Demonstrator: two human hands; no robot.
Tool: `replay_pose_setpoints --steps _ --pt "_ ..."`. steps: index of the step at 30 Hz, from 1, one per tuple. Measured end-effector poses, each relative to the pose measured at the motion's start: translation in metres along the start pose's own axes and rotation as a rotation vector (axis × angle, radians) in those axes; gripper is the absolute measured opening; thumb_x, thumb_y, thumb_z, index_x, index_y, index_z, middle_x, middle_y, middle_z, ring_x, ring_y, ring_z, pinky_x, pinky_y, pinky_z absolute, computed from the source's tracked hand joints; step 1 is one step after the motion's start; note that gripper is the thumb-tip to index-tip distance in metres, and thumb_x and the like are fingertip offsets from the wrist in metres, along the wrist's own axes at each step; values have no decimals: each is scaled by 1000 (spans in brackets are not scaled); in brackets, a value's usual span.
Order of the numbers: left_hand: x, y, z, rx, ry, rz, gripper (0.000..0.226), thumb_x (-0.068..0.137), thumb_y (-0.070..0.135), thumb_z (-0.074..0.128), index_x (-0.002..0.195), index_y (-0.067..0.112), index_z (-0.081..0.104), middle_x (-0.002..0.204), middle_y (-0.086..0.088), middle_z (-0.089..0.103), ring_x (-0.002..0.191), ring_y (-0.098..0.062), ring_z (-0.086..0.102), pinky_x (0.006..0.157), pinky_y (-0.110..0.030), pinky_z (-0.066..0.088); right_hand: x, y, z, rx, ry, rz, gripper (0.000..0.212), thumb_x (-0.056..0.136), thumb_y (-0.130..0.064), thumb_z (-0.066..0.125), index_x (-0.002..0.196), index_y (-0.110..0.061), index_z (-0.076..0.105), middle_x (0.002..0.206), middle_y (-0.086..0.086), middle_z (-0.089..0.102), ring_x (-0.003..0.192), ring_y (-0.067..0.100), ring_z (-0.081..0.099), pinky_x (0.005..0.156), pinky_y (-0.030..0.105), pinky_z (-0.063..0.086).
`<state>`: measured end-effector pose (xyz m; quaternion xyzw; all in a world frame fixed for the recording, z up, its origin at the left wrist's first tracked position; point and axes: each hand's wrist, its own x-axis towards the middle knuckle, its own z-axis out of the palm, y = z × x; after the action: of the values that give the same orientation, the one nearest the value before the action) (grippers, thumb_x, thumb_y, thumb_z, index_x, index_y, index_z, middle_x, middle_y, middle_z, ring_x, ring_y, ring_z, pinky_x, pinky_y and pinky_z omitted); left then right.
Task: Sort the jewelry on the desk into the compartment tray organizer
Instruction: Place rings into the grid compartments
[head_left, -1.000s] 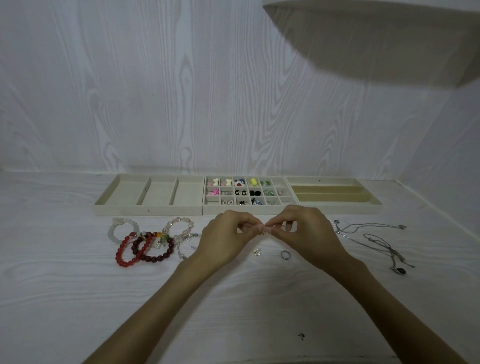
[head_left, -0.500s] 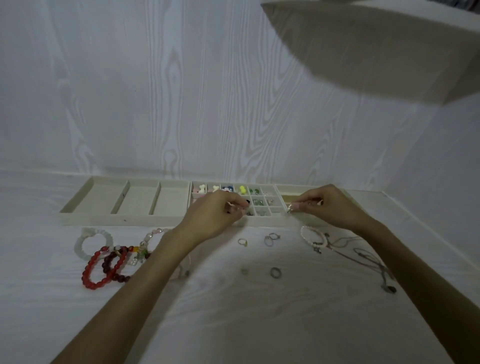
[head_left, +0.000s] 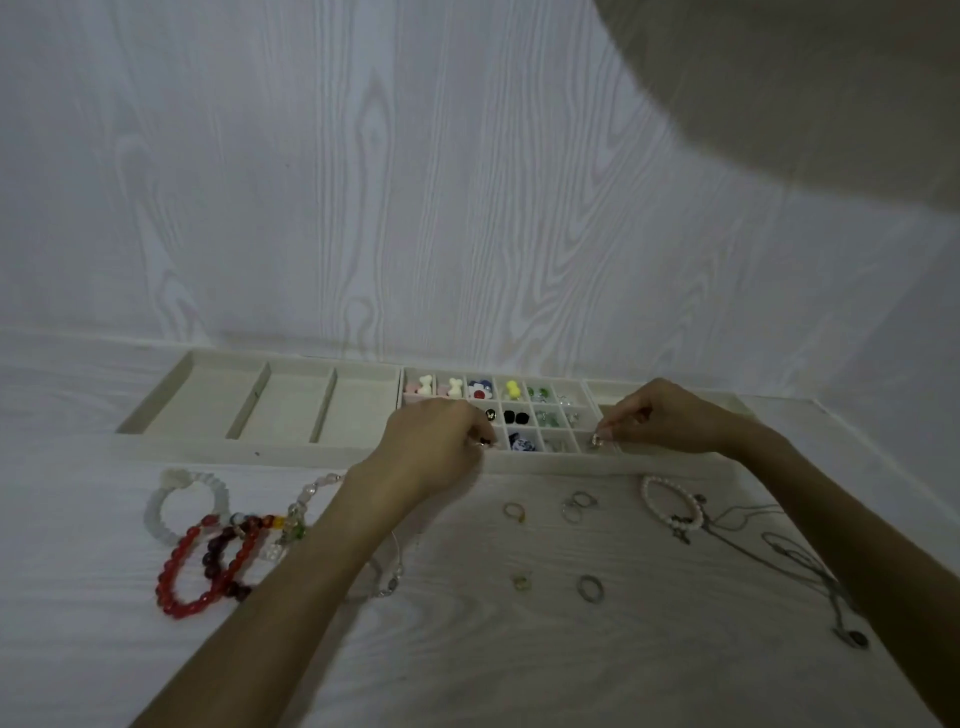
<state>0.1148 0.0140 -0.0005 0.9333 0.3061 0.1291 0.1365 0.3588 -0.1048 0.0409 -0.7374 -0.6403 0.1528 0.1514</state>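
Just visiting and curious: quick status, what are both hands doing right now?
Left hand pinching a small piece at the grid tray front row. Right hand pinching another over the front right cell. Rings, bracelets unsorted on desk; nothing blocking.

We see the tray (head_left: 260, 452) at the surface's (head_left: 467, 665) back; bracelets (head_left: 208, 561) lie front-left, rings (head_left: 576, 506) centre, necklaces (head_left: 789, 545) right.

Pale wood-grain table (head_left: 467, 665). Carried three trays along the back: a three-slot tray (head_left: 156, 415), a grid tray (head_left: 540, 460), one more behind the right wrist. Nearer lay beaded bracelets (head_left: 208, 561), loose rings (head_left: 576, 506), a pearl bracelet (head_left: 670, 501) and thin chains (head_left: 795, 551).
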Motion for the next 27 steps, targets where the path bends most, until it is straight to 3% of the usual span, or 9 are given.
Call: replay_pose_setpoints --steps 6,10,15,17,19,23,27 --pt "0 3 1 9 18 19 34 90 21 52 117 37 64 118 13 64 109 -12 57 70 -23 35 5 -8 0 -4 -32 -6 13 83 -12 69 95 -9 75 45 -28 55 47 -12 50 50 3 34" --pt "-1 10 -3 -43 88 48 26 91 26 55 112 36 66 108 14 67 100 -9 59 60 -19 31 4 -15 -6 9 12 7 8 82 -20 71 88 -18 77 59 -23 63 51 -12 51 52 4 36" --pt "-2 16 -4 -78 95 59 23 91 29 56 110 37 66 109 14 67 94 -6 60 51 -8 22 7 -17 -9 -160 -29 47 7 82 -25 71 86 -25 76 49 -30 56 55 -16 50 55 10 33" --pt "-3 14 -3 -23 43 48 25 91 29 55 113 36 64 115 14 65 102 -9 59 55 -14 28 9 -14 -7 -210 -57 85 8 82 -27 70 88 -26 76 59 -29 62 60 -13 53 58 15 38" --pt "-3 10 -1 12 -25 30 28 90 28 56 115 36 64 119 13 63 108 -11 57 69 -22 37 11 -11 -4 -222 -83 94 11 83 -25 70 91 -25 76 74 -21 69 65 -8 57 62 14 44" --pt "-2 5 1 29 -70 12 31 90 25 55 117 36 62 119 11 63 110 -14 57 79 -28 41 12 -7 2 -102 -124 73 12 82 -18 71 93 -16 76 48 -32 56 51 -16 51 52 3 36" --pt "-1 4 2 31 -57 19 30 89 26 56 117 36 62 120 11 63 111 -14 57 79 -28 41 17 -3 9 -103 -90 89 13 81 -23 72 92 -20 77 59 -28 61 53 -12 53 51 5 35"
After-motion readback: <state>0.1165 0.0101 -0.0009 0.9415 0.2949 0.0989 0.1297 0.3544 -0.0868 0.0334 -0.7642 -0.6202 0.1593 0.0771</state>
